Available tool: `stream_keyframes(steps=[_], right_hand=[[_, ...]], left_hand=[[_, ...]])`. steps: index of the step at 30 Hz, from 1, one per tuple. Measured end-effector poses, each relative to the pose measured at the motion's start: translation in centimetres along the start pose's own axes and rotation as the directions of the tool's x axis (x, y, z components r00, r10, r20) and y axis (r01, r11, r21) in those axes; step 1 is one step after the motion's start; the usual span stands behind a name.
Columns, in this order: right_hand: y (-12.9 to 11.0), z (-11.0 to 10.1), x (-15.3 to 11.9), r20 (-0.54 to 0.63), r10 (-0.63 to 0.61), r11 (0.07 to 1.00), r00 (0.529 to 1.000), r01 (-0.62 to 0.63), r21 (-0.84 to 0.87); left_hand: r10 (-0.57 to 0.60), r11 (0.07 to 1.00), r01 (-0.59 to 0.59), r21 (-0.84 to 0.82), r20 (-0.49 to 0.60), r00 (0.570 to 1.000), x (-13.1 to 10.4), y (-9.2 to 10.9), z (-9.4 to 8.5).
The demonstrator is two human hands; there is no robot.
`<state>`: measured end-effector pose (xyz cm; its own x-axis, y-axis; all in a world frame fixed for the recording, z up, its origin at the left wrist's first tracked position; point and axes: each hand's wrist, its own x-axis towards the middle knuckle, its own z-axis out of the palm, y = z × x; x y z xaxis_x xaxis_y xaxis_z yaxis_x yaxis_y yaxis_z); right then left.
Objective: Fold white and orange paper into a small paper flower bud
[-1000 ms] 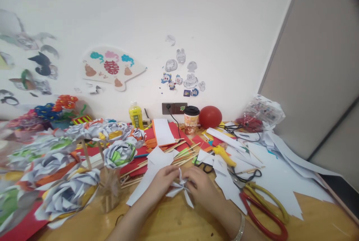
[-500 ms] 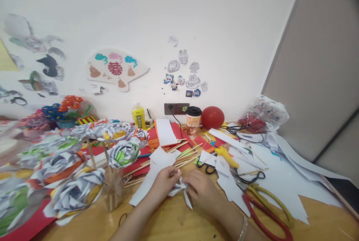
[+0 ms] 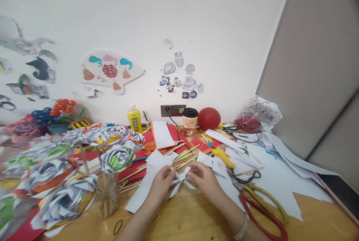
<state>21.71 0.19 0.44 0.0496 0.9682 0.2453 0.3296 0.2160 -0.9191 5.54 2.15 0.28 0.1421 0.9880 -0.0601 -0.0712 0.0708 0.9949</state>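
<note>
Between my hands is a small white folded-paper piece [image 3: 182,178], shaped like a bow with pointed strips spreading out from its middle. My left hand [image 3: 164,182] pinches its left side between thumb and fingers. On the other side, my right hand [image 3: 204,177] pinches the right edge. Just beneath and left of my left hand lies a long white paper strip [image 3: 137,197] on the wooden table [image 3: 193,218]. Several thin wooden sticks [image 3: 185,158] lie loosely just beyond my fingertips.
Large scissors [image 3: 262,211] with red and yellow handles lie at right, near a yellow glue gun [image 3: 223,157]. Several paper flowers [image 3: 67,201] crowd the left, by a clear cup [image 3: 108,196] holding sticks. Behind stand a lidded paper cup [image 3: 190,123], a yellow bottle [image 3: 134,119] and a red balloon [image 3: 209,118].
My hands have drawn slightly apart and turned the white paper piece, so its bow shape and strips now show more fully. The whole view has shifted a little.
</note>
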Motion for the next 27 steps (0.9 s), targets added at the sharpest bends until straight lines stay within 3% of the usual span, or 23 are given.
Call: stream_keyframes(steps=[4,9,15,20,27], right_hand=[[0.6,0.6,0.2,-0.035,0.056,0.992,0.998,-0.052,0.115],[0.1,1.2,-0.3,-0.084,-0.033,0.990,0.996,0.044,0.134],[-0.2,1.5,-0.6,-0.137,-0.089,0.985,0.987,0.107,0.135],[-0.2,1.6,-0.5,-0.086,0.002,0.983,0.996,0.014,0.184],[-0.7,1.2,-0.5,-0.021,0.007,0.972,1.000,-0.002,0.235]], left_hand=[[-0.029,0.995,0.022,0.092,0.070,0.997,-0.2,-0.3,0.3],[0.213,0.881,-0.264,0.392,0.168,0.962,-1.1,0.6,0.4],[0.293,0.823,-0.297,0.484,0.086,0.952,-2.0,1.5,0.9],[0.428,0.703,-0.397,0.590,0.094,0.899,-2.2,1.5,1.0],[0.292,0.765,-0.332,0.552,0.161,0.943,-2.2,2.8,0.6]])
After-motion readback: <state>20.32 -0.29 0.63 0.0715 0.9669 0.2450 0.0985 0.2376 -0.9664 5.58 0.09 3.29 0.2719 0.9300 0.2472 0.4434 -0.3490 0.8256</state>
